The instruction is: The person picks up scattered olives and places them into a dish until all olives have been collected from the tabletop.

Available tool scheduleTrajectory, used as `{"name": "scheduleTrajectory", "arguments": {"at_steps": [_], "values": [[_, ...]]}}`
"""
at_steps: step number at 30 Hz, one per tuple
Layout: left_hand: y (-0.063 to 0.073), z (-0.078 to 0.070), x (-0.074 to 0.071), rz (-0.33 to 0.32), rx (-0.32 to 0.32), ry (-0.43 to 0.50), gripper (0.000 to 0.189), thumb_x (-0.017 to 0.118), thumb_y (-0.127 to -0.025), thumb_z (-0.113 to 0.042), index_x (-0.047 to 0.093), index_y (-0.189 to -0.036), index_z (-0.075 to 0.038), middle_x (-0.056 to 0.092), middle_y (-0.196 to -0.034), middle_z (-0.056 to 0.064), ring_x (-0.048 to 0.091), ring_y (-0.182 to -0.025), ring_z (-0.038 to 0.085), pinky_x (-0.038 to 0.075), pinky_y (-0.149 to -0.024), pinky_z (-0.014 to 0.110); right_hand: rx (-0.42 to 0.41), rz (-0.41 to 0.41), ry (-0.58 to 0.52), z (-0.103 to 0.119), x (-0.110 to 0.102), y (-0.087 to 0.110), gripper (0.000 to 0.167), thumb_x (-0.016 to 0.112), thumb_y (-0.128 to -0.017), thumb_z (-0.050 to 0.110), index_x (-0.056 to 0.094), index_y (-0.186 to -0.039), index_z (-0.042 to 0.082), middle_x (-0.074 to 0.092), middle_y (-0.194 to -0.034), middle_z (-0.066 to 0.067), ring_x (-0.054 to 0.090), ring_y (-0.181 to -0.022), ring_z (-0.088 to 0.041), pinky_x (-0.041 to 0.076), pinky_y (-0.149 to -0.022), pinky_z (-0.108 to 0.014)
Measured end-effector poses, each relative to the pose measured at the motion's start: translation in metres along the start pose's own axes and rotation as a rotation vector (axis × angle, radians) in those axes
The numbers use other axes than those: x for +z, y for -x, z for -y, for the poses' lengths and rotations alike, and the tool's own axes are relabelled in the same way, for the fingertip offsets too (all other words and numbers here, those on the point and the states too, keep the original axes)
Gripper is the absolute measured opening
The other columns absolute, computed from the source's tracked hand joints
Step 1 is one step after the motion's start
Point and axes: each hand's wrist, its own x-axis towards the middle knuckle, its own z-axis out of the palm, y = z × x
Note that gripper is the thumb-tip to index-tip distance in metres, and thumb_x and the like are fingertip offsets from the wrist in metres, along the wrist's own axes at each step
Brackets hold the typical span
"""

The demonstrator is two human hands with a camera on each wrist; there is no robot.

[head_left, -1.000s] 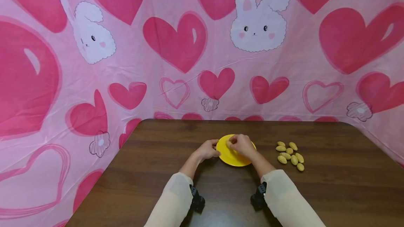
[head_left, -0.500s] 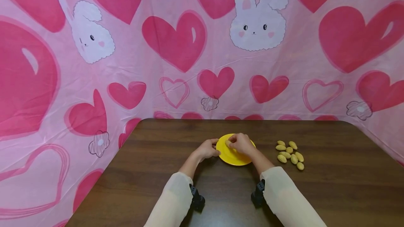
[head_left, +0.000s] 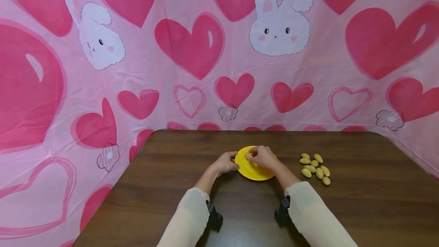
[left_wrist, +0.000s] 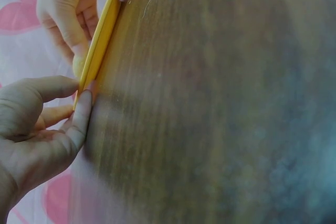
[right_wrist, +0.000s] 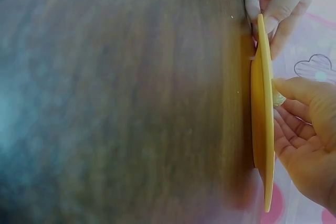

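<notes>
A round yellow plate point(head_left: 247, 170) lies on the brown table in front of me. My left hand point(head_left: 225, 162) grips its left rim, the thumb on one face and fingertips on the other, as the left wrist view shows. Over the plate, my right hand point(head_left: 265, 157) pinches a small oval yellow-green piece point(head_left: 248, 156), nut-like in shape, between thumb and fingers. In the right wrist view that piece point(right_wrist: 278, 98) sits right at the plate's upper face, partly hidden by the thumb. The right hand covers the plate's upper right part in the head view.
Several similar oval pieces point(head_left: 314, 164) lie in a loose group on the table point(head_left: 370, 186), right of the plate. A pink cloth with hearts and rabbits point(head_left: 233, 56) hangs behind and to the left of the table. Each forearm carries a black wrist camera point(head_left: 214, 217).
Both hands stay almost in place, left on the plate rim, right pinching the oval piece over the plate. Only slight shifts of the right forearm and the head view show.
</notes>
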Motion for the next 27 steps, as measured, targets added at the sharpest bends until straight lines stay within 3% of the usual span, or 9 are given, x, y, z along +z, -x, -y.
{"name": "scheduleTrajectory", "arguments": {"at_steps": [11,27], "values": [[0.001,-0.001,0.000,-0.006,-0.030,-0.005,0.063,0.067,-0.079,0.004,0.040,-0.136,0.003,0.057,-0.110,0.013,0.054,-0.086,0.020,0.050,-0.081,0.033,-0.060,-0.109,-0.075,-0.010,-0.010,0.007,0.031,0.069,-0.080,0.006,0.065,-0.110,-0.002,0.064,-0.093,-0.010,0.057,-0.083,-0.022,0.051,-0.079,-0.034],[0.003,-0.001,0.000,-0.015,-0.039,0.005,0.063,0.067,-0.078,0.003,0.041,-0.136,0.002,0.057,-0.103,0.009,0.053,-0.084,0.020,0.050,-0.081,0.033,-0.057,-0.148,-0.059,-0.025,-0.026,0.016,0.030,0.068,-0.081,0.005,0.065,-0.109,-0.005,0.064,-0.092,-0.013,0.058,-0.083,-0.024,0.052,-0.076,-0.035]]}}
